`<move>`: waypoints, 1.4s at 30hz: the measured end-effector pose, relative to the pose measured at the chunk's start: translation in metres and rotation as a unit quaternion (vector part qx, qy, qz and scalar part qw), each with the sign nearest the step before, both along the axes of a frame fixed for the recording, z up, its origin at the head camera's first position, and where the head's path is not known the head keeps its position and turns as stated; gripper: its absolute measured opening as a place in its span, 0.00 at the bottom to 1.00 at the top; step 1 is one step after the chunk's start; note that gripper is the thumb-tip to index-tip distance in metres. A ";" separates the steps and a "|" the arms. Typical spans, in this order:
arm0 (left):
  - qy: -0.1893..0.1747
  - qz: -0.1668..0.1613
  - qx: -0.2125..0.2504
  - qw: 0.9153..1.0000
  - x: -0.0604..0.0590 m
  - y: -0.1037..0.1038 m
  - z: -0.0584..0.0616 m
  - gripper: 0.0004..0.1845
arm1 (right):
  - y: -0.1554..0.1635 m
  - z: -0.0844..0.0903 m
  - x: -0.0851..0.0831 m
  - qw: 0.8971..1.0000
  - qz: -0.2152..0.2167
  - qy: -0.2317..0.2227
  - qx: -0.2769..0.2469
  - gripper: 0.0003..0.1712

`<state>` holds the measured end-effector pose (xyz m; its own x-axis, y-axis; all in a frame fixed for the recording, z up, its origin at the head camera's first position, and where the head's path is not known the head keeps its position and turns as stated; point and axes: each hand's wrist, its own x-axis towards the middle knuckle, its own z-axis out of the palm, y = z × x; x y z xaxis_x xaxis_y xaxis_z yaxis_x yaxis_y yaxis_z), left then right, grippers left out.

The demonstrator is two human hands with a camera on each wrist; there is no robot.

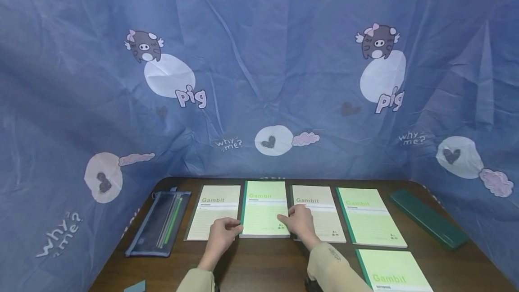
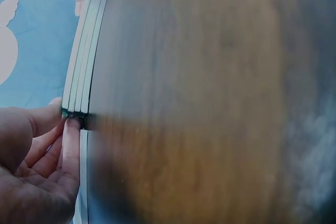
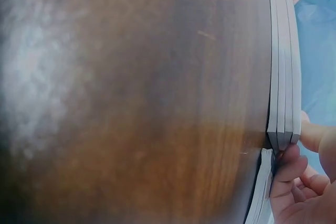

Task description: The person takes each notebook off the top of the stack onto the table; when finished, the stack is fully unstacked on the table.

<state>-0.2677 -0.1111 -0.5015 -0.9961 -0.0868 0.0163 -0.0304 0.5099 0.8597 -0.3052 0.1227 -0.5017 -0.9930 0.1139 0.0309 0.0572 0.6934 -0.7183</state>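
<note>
In the head view, at bottom centre, the left hand (image 1: pixel 222 234) and right hand (image 1: pixel 300 224) pinch the near corners of a green notebook stack (image 1: pixel 264 211) lying between two cream notebooks (image 1: pixel 219 202). In the left wrist view, thumb and forefinger grip its corner, centre left; in the right wrist view, lower right.

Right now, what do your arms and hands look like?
Both hands, the left hand and the right hand, are bare, with no gloves. The left sleeve and right sleeve are pale beige. The right one has a small dark marking near its cuff. Something black peeks out by the right wrist, too hidden to name.
</note>
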 end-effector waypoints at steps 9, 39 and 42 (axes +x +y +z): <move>0.002 -0.002 -0.002 1.000 -0.001 -0.001 -0.003 0.09 | 0.003 0.004 -0.001 1.000 0.000 -0.010 0.004 0.21; 0.020 0.001 -0.007 1.000 -0.001 0.000 -0.003 0.08 | 0.070 0.027 0.043 0.971 0.010 -0.123 -0.207 0.30; 0.018 0.001 -0.009 1.000 -0.001 -0.001 -0.004 0.08 | 0.079 0.033 0.056 0.972 0.006 -0.132 -0.194 0.32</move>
